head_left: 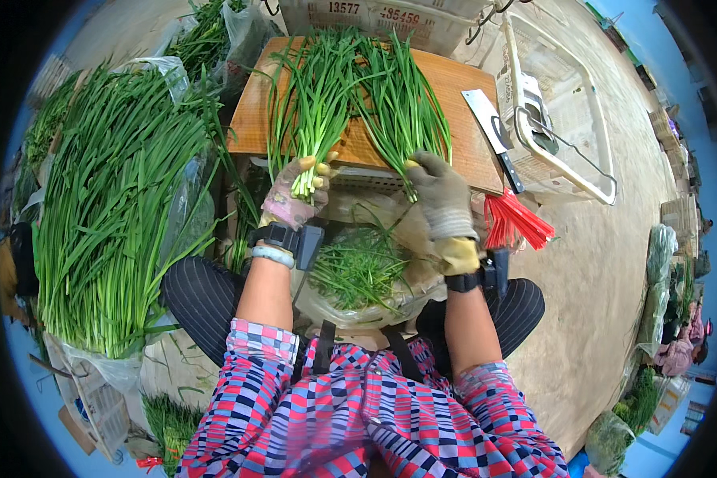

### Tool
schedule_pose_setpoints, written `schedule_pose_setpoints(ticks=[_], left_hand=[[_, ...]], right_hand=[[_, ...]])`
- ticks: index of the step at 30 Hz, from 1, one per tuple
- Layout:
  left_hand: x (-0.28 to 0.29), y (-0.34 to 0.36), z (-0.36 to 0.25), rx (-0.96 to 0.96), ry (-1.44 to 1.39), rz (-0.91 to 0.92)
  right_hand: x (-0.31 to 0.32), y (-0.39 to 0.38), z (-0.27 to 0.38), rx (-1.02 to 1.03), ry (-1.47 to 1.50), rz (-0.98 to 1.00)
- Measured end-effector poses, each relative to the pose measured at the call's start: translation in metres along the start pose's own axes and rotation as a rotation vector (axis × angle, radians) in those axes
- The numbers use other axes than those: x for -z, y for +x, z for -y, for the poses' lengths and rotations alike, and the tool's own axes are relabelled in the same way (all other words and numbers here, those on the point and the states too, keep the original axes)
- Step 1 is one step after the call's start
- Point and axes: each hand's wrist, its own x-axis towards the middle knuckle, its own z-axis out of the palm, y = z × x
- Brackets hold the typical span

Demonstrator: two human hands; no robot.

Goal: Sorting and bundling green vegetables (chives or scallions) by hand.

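My left hand (295, 190), in a pinkish glove with yellowed fingertips, is closed around the pale stem ends of a bunch of garlic chives (319, 103). My right hand (442, 193), in a beige glove, grips the stem end of a second bunch (402, 103). Both bunches lie with their green leaves spread toward the far side of a brown wooden board (366, 143), and their leaves overlap at the top. On the board's right side rests a kitchen knife (490, 131), its black handle pointing toward me and jutting past the edge.
A big heap of garlic chives (119, 215) fills the left side. Between my knees, a plastic bag holds green trimmings (358, 267). Red strips (518, 221) hang below the board's right corner. A white crate (566, 103) stands at right; another crate (382, 17) sits behind the board.
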Motion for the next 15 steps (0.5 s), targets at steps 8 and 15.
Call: schedule_pose_setpoints(ticks=[8,15], left_hand=[[-0.03,0.004,-0.001,0.001,-0.043,0.085],[-0.042,0.011,-0.007,0.07,-0.04,0.054]], right_hand=[[-0.107,0.021,0.012,0.145,0.355,0.527],[-0.141,-0.06,-0.093,0.066,-0.269,0.807]])
